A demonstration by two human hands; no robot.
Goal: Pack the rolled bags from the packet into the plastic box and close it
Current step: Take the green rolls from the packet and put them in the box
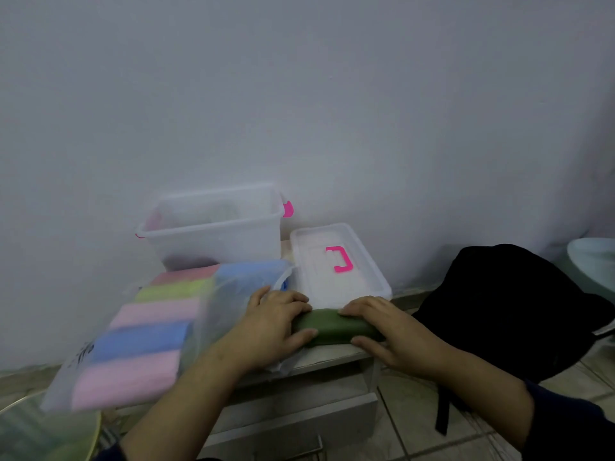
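Both hands are on the green roll (336, 329) at the near edge of the small cabinet (332, 356): the left hand (271, 327) and right hand (387, 337) each curl round an end. The packet (159, 327) of coloured rolls overhangs the left edge and could slide off if nudged. The plastic box (213, 227) stands open behind, seemingly empty, with its lid (339, 261) lying beside it.

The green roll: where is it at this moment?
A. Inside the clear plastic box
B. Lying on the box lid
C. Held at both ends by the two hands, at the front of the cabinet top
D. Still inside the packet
C. The left hand and right hand grip the green roll by its ends, in front of the lid, outside the clear plastic box and the packet.
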